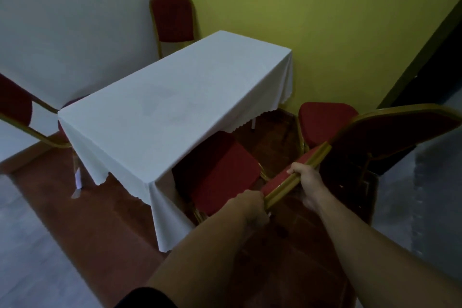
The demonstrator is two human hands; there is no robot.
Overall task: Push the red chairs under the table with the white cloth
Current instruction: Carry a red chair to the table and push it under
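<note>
Gripping the red padded chair's gold metal backrest rail, left hand and right hand wrap it, probably steering its seat beneath the white-clothed rectangular surface.

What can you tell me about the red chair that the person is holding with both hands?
The held chair has a red padded seat and back on a gold-coloured, metal-looking frame. It stands on the reddish floor at the near long side of the table, its seat front just under the hanging white cloth. The left hand and right hand both grip the top rail of its back. Another red chair stands close on its right.
</note>
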